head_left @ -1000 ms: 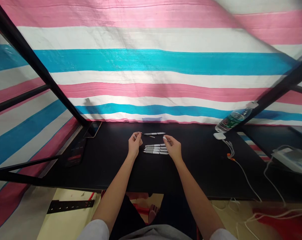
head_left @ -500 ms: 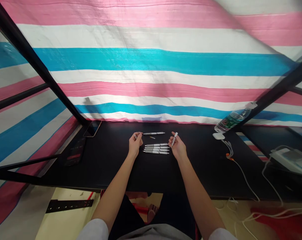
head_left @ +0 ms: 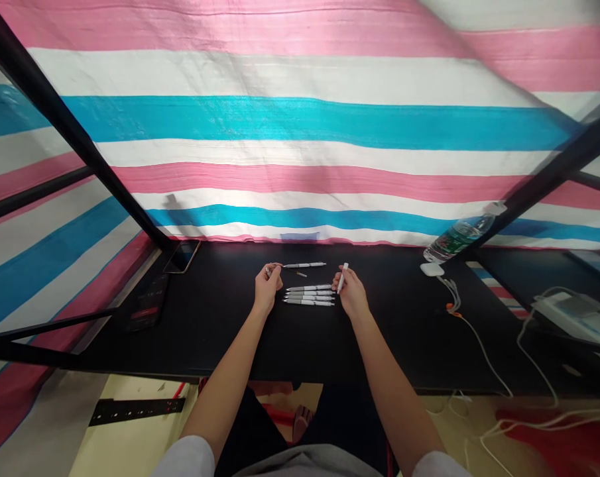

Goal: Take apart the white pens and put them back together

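Left hand [head_left: 266, 290] pinches a small pale item [head_left: 268, 271] at the fingertips; the item is too small to identify. Right hand [head_left: 352, 296] holds a slim white pen part [head_left: 341, 277] upright between thumb and fingers. Hands apart, not touching each other.

Between the hands, four white pens [head_left: 309, 295] lie side by side and parallel, their right ends just beside the right hand's fingers. Ahead of this group and between the hands, a single pen [head_left: 304, 265] lies by itself, with a small tan piece [head_left: 301, 273] just below it. All rest on a black tabletop [head_left: 205, 338].

Left of the left hand: a dark flat object with red markings [head_left: 148, 303], then a smartphone [head_left: 181, 256] near a black frame pole [head_left: 105, 173]. Right of the right hand: a white plug adapter [head_left: 431, 269] with a white cable [head_left: 485, 358] trailing forward over the table edge, and behind it a tilted plastic water bottle [head_left: 459, 238]. Farthest, behind the table, hangs a pink, white and blue striped tarp [head_left: 300, 126].
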Tool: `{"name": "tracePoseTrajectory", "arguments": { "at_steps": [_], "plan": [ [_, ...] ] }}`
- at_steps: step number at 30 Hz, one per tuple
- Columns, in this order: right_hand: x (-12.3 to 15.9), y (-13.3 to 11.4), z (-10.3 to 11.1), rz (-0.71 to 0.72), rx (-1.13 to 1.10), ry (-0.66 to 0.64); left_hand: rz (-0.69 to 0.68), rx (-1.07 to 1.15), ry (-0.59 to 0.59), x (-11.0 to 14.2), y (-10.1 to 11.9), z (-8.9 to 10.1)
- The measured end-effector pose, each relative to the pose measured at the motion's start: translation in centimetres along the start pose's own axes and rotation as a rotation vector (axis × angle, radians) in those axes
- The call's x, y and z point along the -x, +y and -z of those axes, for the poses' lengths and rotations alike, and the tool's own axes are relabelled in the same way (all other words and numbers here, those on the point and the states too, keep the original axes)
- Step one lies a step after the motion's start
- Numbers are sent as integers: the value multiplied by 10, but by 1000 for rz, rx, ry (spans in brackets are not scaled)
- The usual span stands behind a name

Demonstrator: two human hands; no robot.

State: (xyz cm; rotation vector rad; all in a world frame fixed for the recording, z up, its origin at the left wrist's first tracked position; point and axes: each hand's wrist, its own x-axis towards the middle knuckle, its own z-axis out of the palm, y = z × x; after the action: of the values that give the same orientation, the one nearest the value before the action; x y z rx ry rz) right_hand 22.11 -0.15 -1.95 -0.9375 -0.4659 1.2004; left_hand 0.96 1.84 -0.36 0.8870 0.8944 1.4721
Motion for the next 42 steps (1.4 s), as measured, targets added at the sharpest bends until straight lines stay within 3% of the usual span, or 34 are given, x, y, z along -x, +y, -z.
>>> {"name": "tracePoseTrajectory", "arguments": {
  "at_steps": [15, 27, 36, 39, 42],
  "plan": [
    [2, -2, -1, 111, 65, -207, 0, -12, 4, 2, 3, -3],
    [8, -3, -2, 348, 285, -303, 3, -32, 4, 2, 2, -2],
    [11, -5, -4, 375, 406, -278, 7, -28, 1, 2, 2, -2],
    [13, -2, -5, 355, 515, -238, 10, -24, -3, 2, 3, -2],
    [19, 0, -8, 427, 681, -208, 9, -37, -26, 3, 3, -2]
  ]
}}
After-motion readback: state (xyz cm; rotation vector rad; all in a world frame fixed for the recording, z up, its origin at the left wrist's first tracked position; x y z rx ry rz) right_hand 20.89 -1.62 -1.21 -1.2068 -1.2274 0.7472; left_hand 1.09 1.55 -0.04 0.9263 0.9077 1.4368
